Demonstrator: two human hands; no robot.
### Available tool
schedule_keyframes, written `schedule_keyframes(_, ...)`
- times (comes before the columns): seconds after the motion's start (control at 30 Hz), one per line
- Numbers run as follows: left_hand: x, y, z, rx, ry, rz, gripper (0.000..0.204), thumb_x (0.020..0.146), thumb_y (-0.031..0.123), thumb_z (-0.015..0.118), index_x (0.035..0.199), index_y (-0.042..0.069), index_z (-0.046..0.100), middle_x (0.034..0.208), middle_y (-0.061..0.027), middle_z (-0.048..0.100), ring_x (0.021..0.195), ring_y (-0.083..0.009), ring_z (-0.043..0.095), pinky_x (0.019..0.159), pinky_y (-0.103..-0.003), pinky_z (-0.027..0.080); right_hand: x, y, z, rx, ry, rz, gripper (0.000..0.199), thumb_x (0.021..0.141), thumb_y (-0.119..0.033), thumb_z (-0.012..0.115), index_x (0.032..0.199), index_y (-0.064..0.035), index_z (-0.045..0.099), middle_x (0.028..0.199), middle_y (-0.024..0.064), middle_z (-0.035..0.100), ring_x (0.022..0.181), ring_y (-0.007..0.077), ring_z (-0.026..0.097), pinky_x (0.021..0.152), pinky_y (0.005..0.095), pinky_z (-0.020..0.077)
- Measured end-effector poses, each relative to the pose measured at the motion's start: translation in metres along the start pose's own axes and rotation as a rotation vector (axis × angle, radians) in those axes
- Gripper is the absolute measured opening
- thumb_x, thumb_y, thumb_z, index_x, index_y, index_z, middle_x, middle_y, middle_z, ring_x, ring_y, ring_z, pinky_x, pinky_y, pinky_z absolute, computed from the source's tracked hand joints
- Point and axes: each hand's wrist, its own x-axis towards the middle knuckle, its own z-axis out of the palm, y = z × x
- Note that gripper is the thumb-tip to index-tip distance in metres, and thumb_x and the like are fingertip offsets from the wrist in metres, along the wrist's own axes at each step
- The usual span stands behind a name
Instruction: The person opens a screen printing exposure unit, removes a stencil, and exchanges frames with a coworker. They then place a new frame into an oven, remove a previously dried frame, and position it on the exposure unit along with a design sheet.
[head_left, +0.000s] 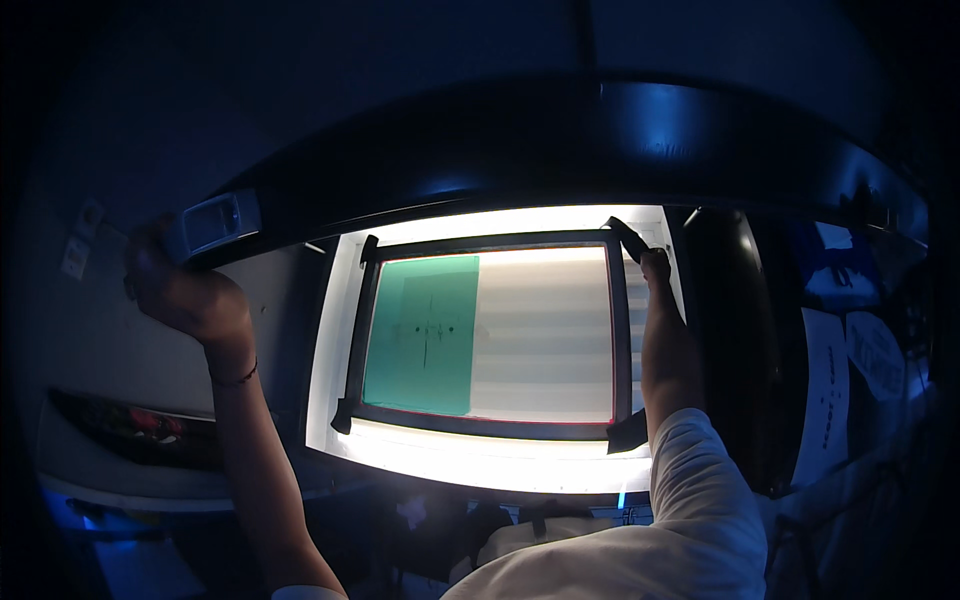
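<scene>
A screen frame point(620, 330) with dark edges lies on a brightly lit light table point(420, 465). Its left part is covered by a green sheet or coating point(420, 340) with small dark marks; the right part is pale and see-through. Black strips stick out at its corners. My right hand point(655, 268) is closed at the far right corner, on a black strip point(629, 240). At far left, my left hand point(190, 290) curls at the end of a long dark lid point(430, 165), beside its silver latch point(215, 222). Shadow hides some left fingers.
The lid spans the far side of the light table. To the right are a dark panel point(730, 350), a white printed sheet point(822, 400) and a blue item point(838, 265). A dark board with a red pattern point(150, 425) lies at left. The surroundings are dim.
</scene>
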Motion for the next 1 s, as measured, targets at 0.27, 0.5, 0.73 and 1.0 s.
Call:
schedule_keyframes(0.27,-0.007,-0.008,-0.005,0.023,-0.002,0.052,0.038,0.083,0.008,0.065,0.114,0.004,0.043,0.092,-0.0093,0.061,0.075,-0.0256,0.064,0.055,-0.034,0.045,-0.031,-0.019,0.029,0.002,-0.060,-0.311,0.035,0.081,-0.031,0.059,0.105,-0.0056,0.064,0.099,0.0162,0.067,0.095,0.0320,0.064,0.085,0.0411,0.0499)
schedule_keyframes(0.5,-0.005,-0.003,-0.005,0.008,-0.026,0.002,0.034,0.083,0.008,0.065,0.112,0.002,0.047,0.098,-0.0101,0.060,0.087,-0.0277,0.062,0.068,-0.037,0.048,-0.014,0.021,-0.010,-0.414,0.025,-0.629,0.038,0.082,-0.026,0.064,0.118,-0.0143,0.060,0.112,0.0173,0.062,0.100,0.0272,0.063,0.085,0.0372,0.0491)
schedule_keyframes(0.73,-0.037,-0.006,0.008,0.248,0.027,0.066,0.018,0.088,0.008,0.056,0.104,0.000,0.053,0.098,-0.0126,0.060,0.086,-0.0313,0.062,0.076,-0.042,0.048,-0.183,-0.026,-0.095,0.340,-0.160,-0.078,0.034,0.092,-0.029,0.056,0.116,-0.0046,0.058,0.088,0.0036,0.061,0.077,0.0085,0.056,0.065,0.0260,0.0454)
schedule_keyframes(1.0,-0.002,0.008,-0.005,-0.366,-0.058,-0.250,0.020,0.093,0.020,0.050,0.100,0.005,0.059,0.098,-0.0103,0.063,0.086,-0.0275,0.062,0.071,-0.039,0.047,-0.523,-0.007,-0.202,0.582,-1.152,-0.192,0.035,0.094,-0.027,0.054,0.119,-0.0018,0.057,0.091,0.0047,0.060,0.082,0.0101,0.056,0.076,0.0258,0.0464)
